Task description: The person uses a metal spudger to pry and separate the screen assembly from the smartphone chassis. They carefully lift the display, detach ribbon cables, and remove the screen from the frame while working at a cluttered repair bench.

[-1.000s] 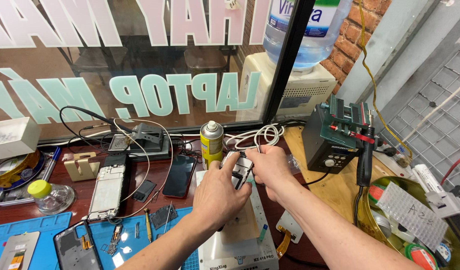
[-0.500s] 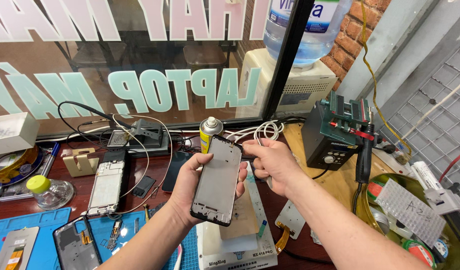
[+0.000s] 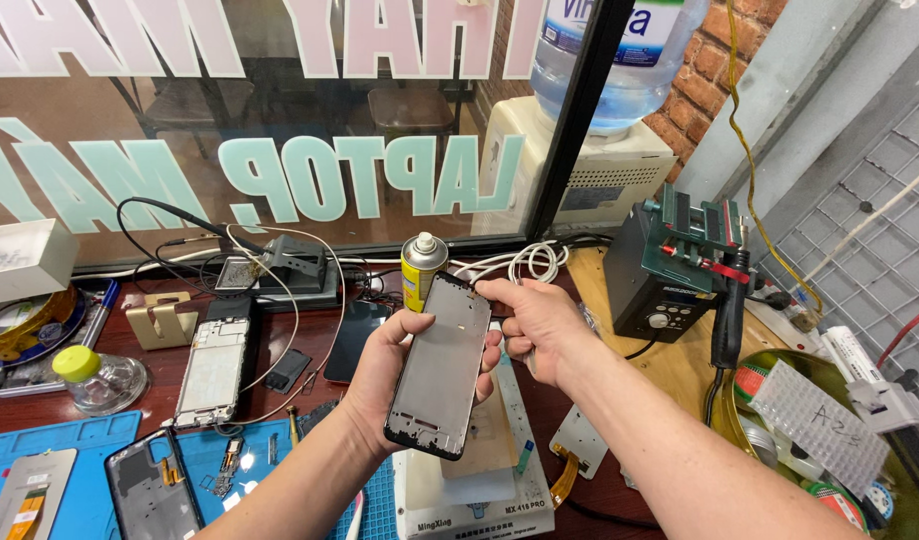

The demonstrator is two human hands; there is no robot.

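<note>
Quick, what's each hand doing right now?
Left hand: closed around the phone frame, holding it up.
Right hand: fingers pinching the frame's top corner.

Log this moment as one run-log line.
left hand: holds phone frame upright | right hand: pinches frame's top edge | spray can: behind | heating pad unit: below

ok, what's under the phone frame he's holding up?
Under the phone frame, held by the left hand with the right hand at its top, sits a white heating plate machine bearing a tan pad. The frame and left hand cover the machine's near-left part.
</note>
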